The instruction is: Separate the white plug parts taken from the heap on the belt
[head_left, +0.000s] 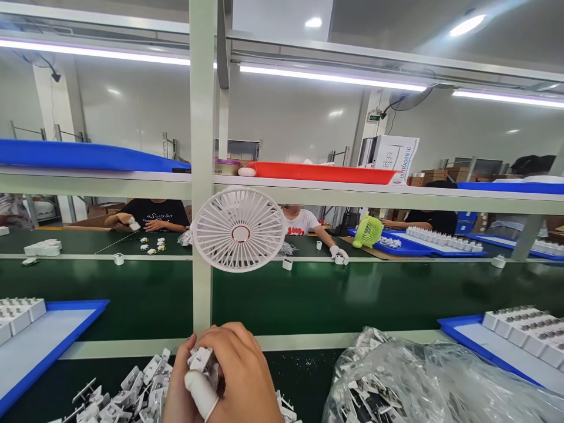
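Observation:
Both my hands meet at the bottom centre. My right hand (240, 376) is curled over a small white plastic part (201, 358), fingers closed on it. My left hand (178, 388) comes up beside it; one of its digits wears a white finger cot (200, 395) and presses against the same part. A heap of loose white plastic parts (132, 390) lies on the dark mat just left of and beneath my hands. A clear plastic bag (423, 382) holding more such parts lies to the right.
A white post (201, 176) carries a small white fan (239, 229) straight ahead. Blue trays with white blocks stand at left (53, 341) and right (480, 346). A green conveyor belt (330, 294) runs across; people work on its far side. Blue and red trays sit on the shelf above.

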Available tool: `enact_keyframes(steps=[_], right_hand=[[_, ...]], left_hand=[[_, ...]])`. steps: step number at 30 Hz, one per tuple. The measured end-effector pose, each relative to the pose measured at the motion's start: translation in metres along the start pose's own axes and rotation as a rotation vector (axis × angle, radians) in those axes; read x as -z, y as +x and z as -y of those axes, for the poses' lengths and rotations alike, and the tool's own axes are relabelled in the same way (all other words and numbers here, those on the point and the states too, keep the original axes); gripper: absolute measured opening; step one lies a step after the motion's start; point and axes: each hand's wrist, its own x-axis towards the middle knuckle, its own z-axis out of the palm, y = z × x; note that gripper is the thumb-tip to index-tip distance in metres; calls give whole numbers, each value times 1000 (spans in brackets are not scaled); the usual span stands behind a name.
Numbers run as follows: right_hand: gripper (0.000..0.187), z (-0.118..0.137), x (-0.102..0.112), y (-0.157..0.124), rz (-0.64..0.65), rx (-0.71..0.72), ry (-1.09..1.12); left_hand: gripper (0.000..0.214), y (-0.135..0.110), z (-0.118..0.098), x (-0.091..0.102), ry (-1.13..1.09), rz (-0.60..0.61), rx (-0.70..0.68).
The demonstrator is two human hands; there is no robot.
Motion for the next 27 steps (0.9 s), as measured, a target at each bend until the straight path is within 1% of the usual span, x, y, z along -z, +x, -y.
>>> enact_keyframes(steps=[3,6,9,13,19,22,24,27], right_hand=[[33,-4,-4,-1,-141,31,40],[33,-8,-7,0,-291,62,61],[28,-11,-3,1,-360,46,101],[9,-15,5,4,-365,20,123],[5,-29,7,8,-348,-107,159],[13,-32,7,8,-333,-158,150],[18,-31,8,8,-312,-158,128],[21,-27,10,7,-236,-157,117]], left_hand=[[6,-2,2,-3,-63,-15,141],[5,-4,4,-5,-99,-9,177],[6,-6,4,-10,-173,-41,225],[10,-10,-2,-17,-251,-78,213],[13,-10,-15,-16,-370,-49,208],[14,-9,-20,-14,-404,-30,216],[15,-10,-22,-14,-420,-27,214],[16,-12,-24,-15,-435,-26,212]])
